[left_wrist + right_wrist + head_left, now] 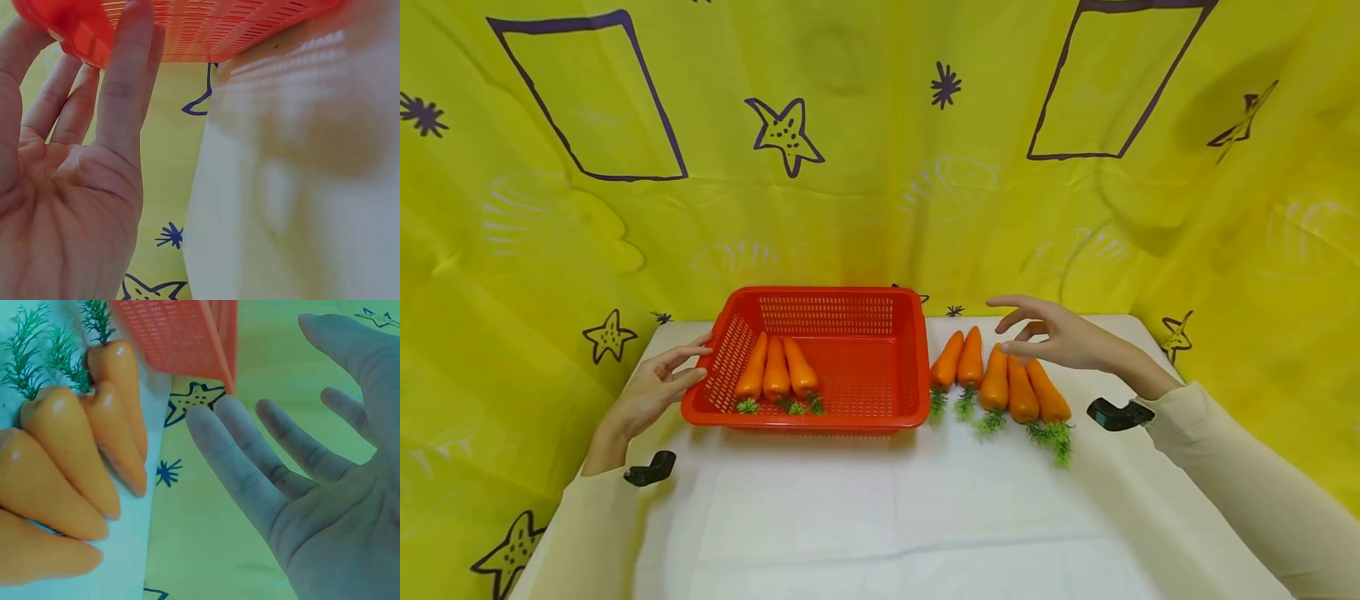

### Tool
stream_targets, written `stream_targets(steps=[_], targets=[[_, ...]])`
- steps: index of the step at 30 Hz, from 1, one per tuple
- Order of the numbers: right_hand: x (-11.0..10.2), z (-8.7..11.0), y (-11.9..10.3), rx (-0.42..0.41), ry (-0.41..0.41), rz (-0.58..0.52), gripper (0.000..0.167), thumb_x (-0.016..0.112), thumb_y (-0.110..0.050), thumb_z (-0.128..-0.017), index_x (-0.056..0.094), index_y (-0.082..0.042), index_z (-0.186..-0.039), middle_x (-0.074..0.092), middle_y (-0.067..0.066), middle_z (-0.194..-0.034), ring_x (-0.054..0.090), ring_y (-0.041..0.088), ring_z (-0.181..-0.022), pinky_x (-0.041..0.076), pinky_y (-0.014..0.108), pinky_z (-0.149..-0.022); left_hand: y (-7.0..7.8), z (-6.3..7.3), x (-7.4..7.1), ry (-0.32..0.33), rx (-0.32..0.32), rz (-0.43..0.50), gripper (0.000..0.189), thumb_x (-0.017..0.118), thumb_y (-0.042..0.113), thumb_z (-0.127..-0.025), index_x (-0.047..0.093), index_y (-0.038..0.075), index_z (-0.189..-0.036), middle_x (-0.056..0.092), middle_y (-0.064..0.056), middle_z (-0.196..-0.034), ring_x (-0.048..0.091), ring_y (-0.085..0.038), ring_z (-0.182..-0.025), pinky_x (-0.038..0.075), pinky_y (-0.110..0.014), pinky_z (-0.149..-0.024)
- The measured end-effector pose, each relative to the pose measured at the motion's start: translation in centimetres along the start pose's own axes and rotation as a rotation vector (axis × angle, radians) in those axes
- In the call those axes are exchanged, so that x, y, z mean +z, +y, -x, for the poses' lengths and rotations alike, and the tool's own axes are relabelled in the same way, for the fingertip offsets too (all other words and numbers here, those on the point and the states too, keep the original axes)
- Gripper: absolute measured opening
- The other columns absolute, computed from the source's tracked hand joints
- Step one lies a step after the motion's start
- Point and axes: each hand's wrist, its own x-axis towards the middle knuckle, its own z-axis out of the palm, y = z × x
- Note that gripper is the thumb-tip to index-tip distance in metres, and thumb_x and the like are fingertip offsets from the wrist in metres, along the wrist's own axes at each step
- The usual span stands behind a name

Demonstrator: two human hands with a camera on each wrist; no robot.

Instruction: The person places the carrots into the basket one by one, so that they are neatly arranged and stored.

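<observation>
A red plastic basket [838, 421] with slotted walls stands on the table, three orange carrots [777, 371] lying side by side inside. My left hand [651, 392] is at the basket's left side, fingertips right at the rim. In the left wrist view its thumb [122, 94] and fingers are extended up against the basket's edge [81, 28]. To the basket's right, several more carrots [995, 379] with green leafy tops lie in a row. Over them hovers my right hand [1060, 333], fingers spread and loosely bent, palm bare. The right wrist view shows the carrots [69, 444] beside the hand.
A white cloth covers the table [880, 508]. Yellow curtains [865, 208] with purple star and frame drawings rise at its back and sides. Both wrists carry a small black device [1120, 414].
</observation>
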Motion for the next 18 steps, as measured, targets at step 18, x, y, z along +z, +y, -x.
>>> stream_targets(steps=[18], targets=[[-0.9, 2.6, 5.4, 0.087, 0.137, -0.008, 0.067, 0.071, -0.015, -0.099, 0.038, -0.008, -0.157, 0.061, 0.024, -0.129, 0.068, 0.038, -0.102, 0.062, 0.038, -0.071, 0.2, 0.0, 0.1, 0.009, -0.007, -0.028, 0.036, 0.06, 0.009, -0.105, 0.055, -0.002, -0.139, 0.03, 0.001, -0.168, 0.056, 0.008, -0.123, 0.054, -0.02, -0.092]])
